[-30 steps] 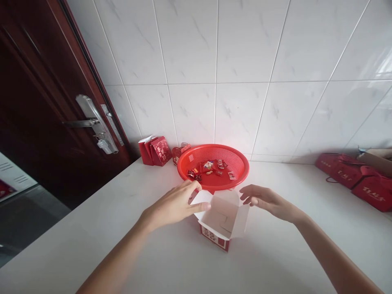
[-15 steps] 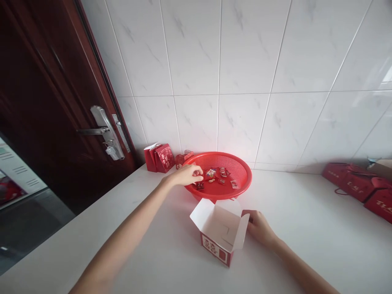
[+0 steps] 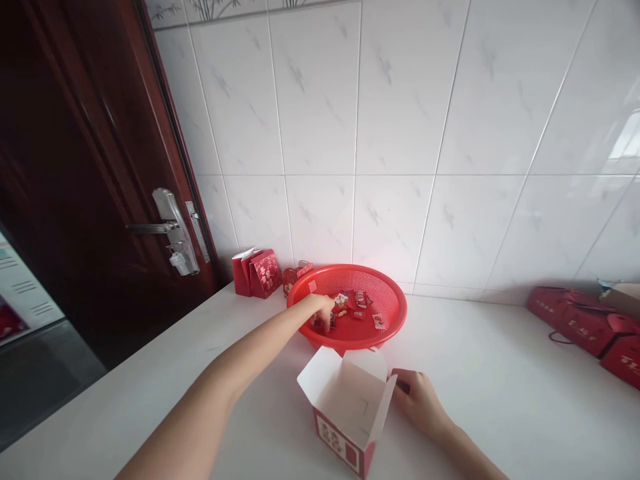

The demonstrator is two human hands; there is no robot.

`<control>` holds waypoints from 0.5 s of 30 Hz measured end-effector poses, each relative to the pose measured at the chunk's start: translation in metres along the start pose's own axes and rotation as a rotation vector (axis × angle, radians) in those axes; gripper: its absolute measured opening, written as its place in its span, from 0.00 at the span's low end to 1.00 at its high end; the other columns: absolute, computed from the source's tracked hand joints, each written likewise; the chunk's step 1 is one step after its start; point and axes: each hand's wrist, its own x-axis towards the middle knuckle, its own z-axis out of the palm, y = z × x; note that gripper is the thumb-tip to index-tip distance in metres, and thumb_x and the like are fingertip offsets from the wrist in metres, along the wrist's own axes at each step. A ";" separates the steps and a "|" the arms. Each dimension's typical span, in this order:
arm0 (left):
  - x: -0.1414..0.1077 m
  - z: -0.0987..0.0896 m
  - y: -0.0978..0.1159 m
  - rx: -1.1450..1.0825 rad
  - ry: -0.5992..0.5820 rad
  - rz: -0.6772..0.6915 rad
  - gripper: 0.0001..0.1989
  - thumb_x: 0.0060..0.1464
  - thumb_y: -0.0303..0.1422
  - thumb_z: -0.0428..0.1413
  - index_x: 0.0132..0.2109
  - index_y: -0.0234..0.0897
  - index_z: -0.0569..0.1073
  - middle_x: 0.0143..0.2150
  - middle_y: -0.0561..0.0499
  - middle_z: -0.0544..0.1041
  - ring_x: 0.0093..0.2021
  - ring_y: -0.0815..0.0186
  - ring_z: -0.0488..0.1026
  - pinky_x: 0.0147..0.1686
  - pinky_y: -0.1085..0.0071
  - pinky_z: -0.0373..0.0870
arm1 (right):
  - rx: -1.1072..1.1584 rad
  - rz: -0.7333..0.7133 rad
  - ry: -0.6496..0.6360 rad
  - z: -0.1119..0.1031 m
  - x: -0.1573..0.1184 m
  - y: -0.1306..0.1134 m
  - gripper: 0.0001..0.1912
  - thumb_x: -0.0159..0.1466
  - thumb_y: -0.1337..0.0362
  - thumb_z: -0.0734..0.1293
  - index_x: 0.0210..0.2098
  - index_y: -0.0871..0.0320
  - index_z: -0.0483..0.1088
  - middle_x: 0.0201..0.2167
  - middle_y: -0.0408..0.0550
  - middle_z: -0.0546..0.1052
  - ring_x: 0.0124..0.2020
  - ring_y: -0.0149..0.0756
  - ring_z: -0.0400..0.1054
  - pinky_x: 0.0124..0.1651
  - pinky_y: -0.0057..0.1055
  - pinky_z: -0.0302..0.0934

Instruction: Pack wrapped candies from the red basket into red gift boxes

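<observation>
My left hand (image 3: 324, 313) reaches down inside a red plastic basket (image 3: 397, 320), fingers bent together over a dark wrapped candy (image 3: 333, 320) at its left side. Whether the fingertips grip that candy is hidden. Several more small wrapped sweets (image 3: 361, 299) and a peanut (image 3: 342, 313) lie on the basket floor. In front of the basket stands an open red-and-white paper box (image 3: 345, 407), its white flaps spread and its visible inside bare. My right hand (image 3: 420, 397) is closed at the box's right flap, resting on the white table; its fingertips are partly hidden.
Small red gift boxes (image 3: 257, 273) stand at the table's back left, beside another red packet (image 3: 295, 277). More red boxes (image 3: 585, 320) with a cord handle lie at the right by the tiled wall. A dark wooden door (image 3: 100, 167) with a metal handle is at left.
My left hand has gone from over the basket's left rim down to the basket floor. My right hand stays at the box. The view has tipped up slightly.
</observation>
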 end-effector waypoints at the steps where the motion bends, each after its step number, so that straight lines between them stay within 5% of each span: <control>1: 0.000 0.000 -0.002 -0.051 0.013 0.025 0.35 0.37 0.39 0.73 0.54 0.33 0.75 0.44 0.38 0.82 0.37 0.48 0.83 0.33 0.61 0.82 | 0.002 -0.001 0.001 0.000 0.000 0.000 0.16 0.61 0.58 0.59 0.21 0.58 0.65 0.20 0.41 0.65 0.25 0.30 0.52 0.28 0.27 0.48; 4: -0.003 -0.004 -0.004 -0.188 0.046 0.089 0.42 0.53 0.41 0.64 0.70 0.40 0.58 0.62 0.39 0.74 0.44 0.59 0.83 0.39 0.70 0.81 | -0.002 0.000 0.002 0.001 0.001 0.000 0.16 0.61 0.57 0.59 0.20 0.58 0.64 0.19 0.40 0.64 0.25 0.30 0.50 0.28 0.27 0.47; 6: -0.006 -0.008 -0.004 -0.226 0.042 0.122 0.42 0.55 0.42 0.62 0.71 0.39 0.54 0.66 0.36 0.69 0.47 0.59 0.82 0.42 0.69 0.81 | -0.008 0.007 -0.003 0.001 0.001 -0.001 0.17 0.61 0.57 0.59 0.20 0.58 0.62 0.19 0.40 0.63 0.25 0.30 0.49 0.28 0.28 0.46; 11: -0.011 -0.006 0.005 -0.218 -0.226 0.214 0.21 0.56 0.42 0.60 0.54 0.38 0.77 0.51 0.45 0.81 0.47 0.58 0.81 0.42 0.68 0.80 | -0.026 0.030 -0.016 0.000 0.001 -0.006 0.16 0.61 0.56 0.57 0.20 0.57 0.59 0.20 0.40 0.61 0.26 0.31 0.48 0.29 0.29 0.45; 15: -0.002 0.011 0.026 -0.185 -0.415 0.261 0.13 0.52 0.34 0.61 0.46 0.40 0.82 0.41 0.49 0.83 0.40 0.60 0.81 0.37 0.69 0.80 | -0.041 0.051 -0.012 0.000 0.001 -0.009 0.15 0.60 0.56 0.57 0.20 0.56 0.56 0.20 0.40 0.59 0.27 0.32 0.46 0.29 0.30 0.44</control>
